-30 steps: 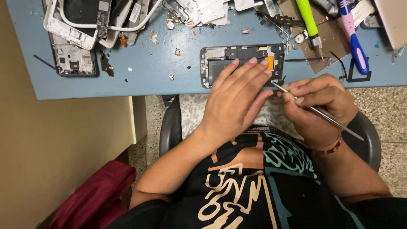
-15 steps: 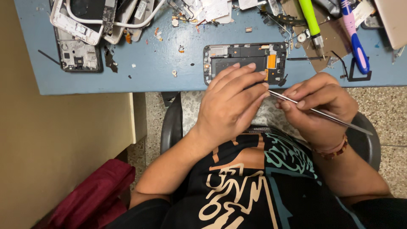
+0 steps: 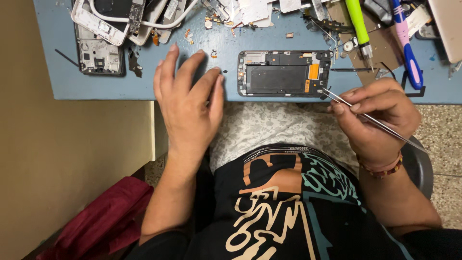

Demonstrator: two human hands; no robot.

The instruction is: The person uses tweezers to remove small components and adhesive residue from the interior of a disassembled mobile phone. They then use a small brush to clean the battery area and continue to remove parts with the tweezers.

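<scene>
An opened phone frame (image 3: 284, 73) with a black middle and an orange part lies near the front edge of the blue table (image 3: 231, 86). My right hand (image 3: 378, 118) grips thin metal tweezers (image 3: 361, 113), their tips touching the frame's lower right corner. My left hand (image 3: 187, 98) hovers flat with fingers spread over the table, left of the frame, holding nothing.
Another stripped phone frame (image 3: 98, 55) and white phone shells (image 3: 120, 19) lie at the back left. A green-handled tool (image 3: 358, 24), a blue and pink screwdriver (image 3: 406, 43) and small loose parts (image 3: 240, 12) crowd the back right. A dark red bag (image 3: 106, 216) sits on the floor, lower left.
My left hand has lifted off the phone frame and moved left, uncovering it. The right hand with the tweezers stays at the frame's right end.
</scene>
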